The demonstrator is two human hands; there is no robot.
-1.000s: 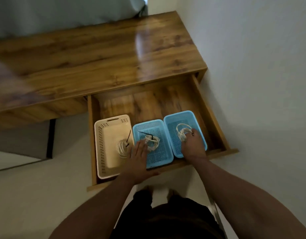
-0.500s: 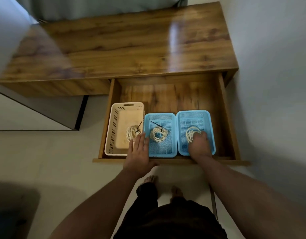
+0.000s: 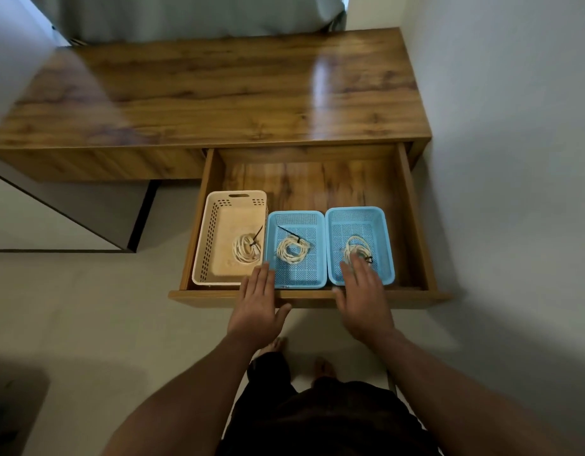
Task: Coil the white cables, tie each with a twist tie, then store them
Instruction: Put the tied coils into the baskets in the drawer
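Observation:
Three coiled white cables, each bound with a black tie, lie in baskets inside the pulled-out drawer [image 3: 416, 225]. One coil [image 3: 245, 247] sits in the beige basket [image 3: 212, 232]. A second coil [image 3: 292, 249] is in the middle blue basket [image 3: 296, 218]. The third coil [image 3: 357, 247] lies in the right blue basket [image 3: 383, 245]. My left hand [image 3: 259, 302] is flat, fingers straight, over the drawer's front edge between the beige and middle baskets. My right hand [image 3: 362, 299] is spread flat above the near end of the right basket, holding nothing.
The wooden desk top [image 3: 218, 93] stretches behind the drawer. A white wall [image 3: 515, 159] stands close on the right. The drawer's back half [image 3: 314, 182] is bare wood. My bare feet [image 3: 278, 345] stand on the pale floor below the drawer front.
My right hand has let go of the third coil and drawn back toward me, fingers now straight. My left hand has slid back slightly over the drawer front.

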